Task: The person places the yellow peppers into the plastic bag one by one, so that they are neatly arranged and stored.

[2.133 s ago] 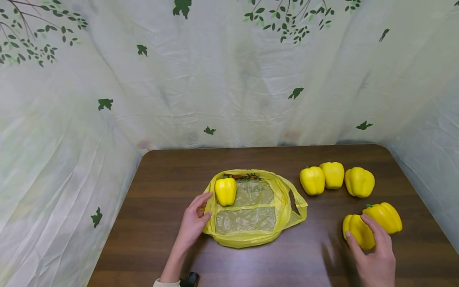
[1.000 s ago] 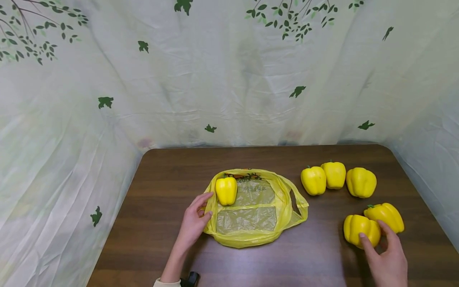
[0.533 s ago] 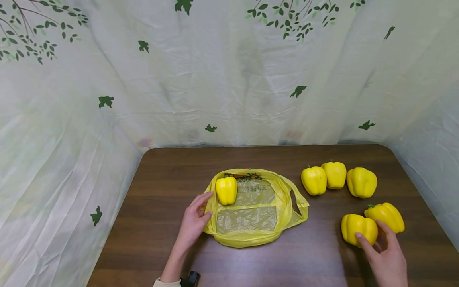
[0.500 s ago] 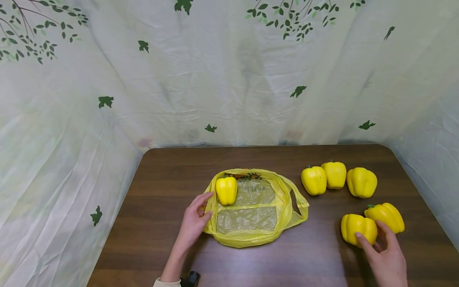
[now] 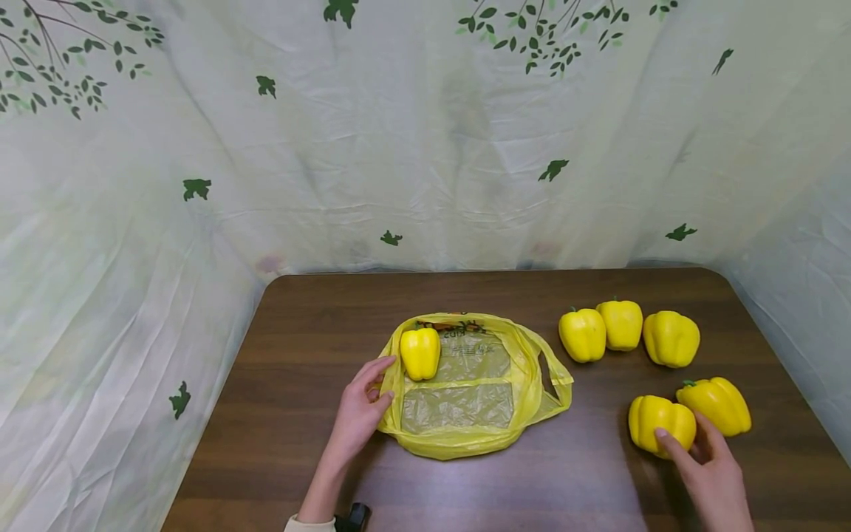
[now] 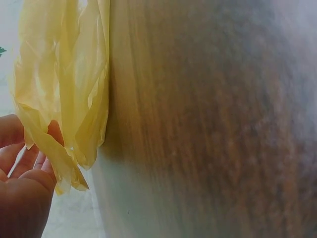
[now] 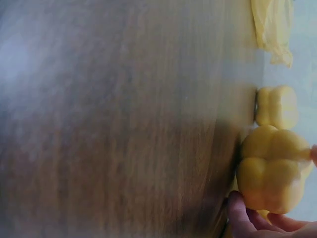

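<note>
A yellow plastic bag (image 5: 459, 445) lies on the table with its mouth spread wide and its see-through bottom showing. One yellow bell pepper (image 5: 419, 355) is inside, at the far left. My left hand (image 5: 360, 406) holds the bag's left edge; in the left wrist view the fingers are partly behind the thin yellow plastic (image 6: 64, 79). At the right, my right hand (image 5: 711, 469) grips another yellow bell pepper (image 5: 658, 425) from its near right side, thumb in front. The right wrist view shows that pepper's lobed end (image 7: 272, 168) between thumb and fingers.
A further bell pepper (image 5: 718, 406) lies just behind the right hand. Three more sit at the back right: a left one (image 5: 582, 335), a middle one (image 5: 621, 325) and a right one (image 5: 671, 338). The brown table (image 5: 319, 310) ends at a cloth backdrop (image 5: 425, 148).
My right hand has shifted from over the pepper's top to its right side and now grips it. Lately hand and pepper have edged slightly left. The left hand and bag stay put.
</note>
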The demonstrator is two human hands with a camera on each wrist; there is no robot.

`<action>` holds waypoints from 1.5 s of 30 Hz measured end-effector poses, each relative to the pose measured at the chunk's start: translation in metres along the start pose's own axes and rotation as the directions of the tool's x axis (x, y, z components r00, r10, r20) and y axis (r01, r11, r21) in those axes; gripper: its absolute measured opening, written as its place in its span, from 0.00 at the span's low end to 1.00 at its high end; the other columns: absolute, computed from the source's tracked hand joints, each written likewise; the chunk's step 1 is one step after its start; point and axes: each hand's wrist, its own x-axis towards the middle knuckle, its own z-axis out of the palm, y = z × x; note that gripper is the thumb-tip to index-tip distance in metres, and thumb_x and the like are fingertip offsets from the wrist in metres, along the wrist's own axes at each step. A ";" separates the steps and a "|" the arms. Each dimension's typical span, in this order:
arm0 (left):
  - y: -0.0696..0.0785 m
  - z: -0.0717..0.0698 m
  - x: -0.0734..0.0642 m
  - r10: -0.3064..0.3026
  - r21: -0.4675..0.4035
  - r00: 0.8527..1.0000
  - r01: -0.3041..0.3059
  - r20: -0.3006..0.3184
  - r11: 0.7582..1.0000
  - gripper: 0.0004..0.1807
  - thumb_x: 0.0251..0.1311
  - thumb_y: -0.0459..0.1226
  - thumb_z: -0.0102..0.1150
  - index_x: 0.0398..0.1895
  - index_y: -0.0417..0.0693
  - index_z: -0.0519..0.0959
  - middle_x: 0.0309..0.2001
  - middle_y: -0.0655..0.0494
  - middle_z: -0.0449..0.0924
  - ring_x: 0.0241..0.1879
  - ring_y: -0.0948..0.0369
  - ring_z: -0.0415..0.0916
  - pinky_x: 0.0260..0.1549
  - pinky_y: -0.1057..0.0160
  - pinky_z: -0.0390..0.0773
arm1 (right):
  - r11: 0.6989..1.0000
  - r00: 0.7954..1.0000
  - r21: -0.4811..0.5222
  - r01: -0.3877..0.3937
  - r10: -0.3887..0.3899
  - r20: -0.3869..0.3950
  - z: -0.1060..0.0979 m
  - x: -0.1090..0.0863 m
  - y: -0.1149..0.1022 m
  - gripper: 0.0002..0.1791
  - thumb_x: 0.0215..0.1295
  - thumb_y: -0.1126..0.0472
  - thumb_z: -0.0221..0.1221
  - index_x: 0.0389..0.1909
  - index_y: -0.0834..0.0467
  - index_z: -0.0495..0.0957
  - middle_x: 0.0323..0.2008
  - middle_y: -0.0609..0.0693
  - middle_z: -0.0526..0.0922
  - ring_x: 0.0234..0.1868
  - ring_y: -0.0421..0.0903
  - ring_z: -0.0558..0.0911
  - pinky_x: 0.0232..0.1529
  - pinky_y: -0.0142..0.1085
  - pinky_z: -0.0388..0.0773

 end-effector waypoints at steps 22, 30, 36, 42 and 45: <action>0.000 -0.001 -0.001 0.017 0.009 1.000 -0.017 -0.008 1.000 0.30 0.52 0.18 0.60 0.60 0.46 0.78 0.60 0.53 0.74 0.48 0.53 0.74 0.42 0.63 0.78 | 0.999 0.999 0.024 0.035 -0.034 -0.028 0.009 0.000 -0.009 0.56 0.64 0.29 0.50 0.78 0.59 0.37 0.74 0.70 0.45 0.67 0.71 0.57 0.63 0.63 0.57; 0.002 -0.001 -0.002 -0.002 0.025 1.000 0.002 -0.009 1.000 0.29 0.54 0.20 0.60 0.60 0.48 0.78 0.60 0.56 0.74 0.48 0.55 0.73 0.44 0.62 0.78 | 0.997 0.997 0.047 0.061 -0.059 -0.043 0.008 -0.001 -0.009 0.51 0.68 0.33 0.48 0.78 0.61 0.40 0.74 0.68 0.46 0.69 0.70 0.57 0.63 0.60 0.59; 0.002 -0.001 -0.002 -0.006 0.016 1.000 0.006 -0.011 1.000 0.29 0.54 0.20 0.60 0.60 0.48 0.78 0.59 0.57 0.74 0.48 0.55 0.73 0.43 0.61 0.78 | 0.996 0.998 0.077 0.050 -0.048 -0.038 0.009 0.000 -0.010 0.51 0.68 0.34 0.49 0.78 0.61 0.41 0.74 0.69 0.47 0.68 0.69 0.57 0.63 0.61 0.59; 0.001 0.000 -0.002 0.005 -0.009 1.000 -0.005 0.000 1.000 0.31 0.53 0.17 0.59 0.60 0.46 0.78 0.61 0.53 0.73 0.48 0.53 0.74 0.42 0.61 0.78 | 0.995 0.999 0.096 0.034 -0.031 -0.025 0.010 0.000 -0.010 0.51 0.67 0.33 0.51 0.78 0.60 0.43 0.74 0.68 0.50 0.68 0.67 0.58 0.63 0.61 0.60; 0.001 0.002 -0.002 -0.005 -0.010 1.000 0.005 0.002 1.000 0.31 0.53 0.17 0.58 0.61 0.43 0.77 0.61 0.50 0.73 0.49 0.51 0.73 0.43 0.58 0.78 | 0.996 0.999 0.082 0.032 -0.032 -0.002 0.009 -0.001 -0.009 0.52 0.66 0.33 0.52 0.78 0.58 0.42 0.73 0.69 0.50 0.67 0.68 0.59 0.62 0.62 0.61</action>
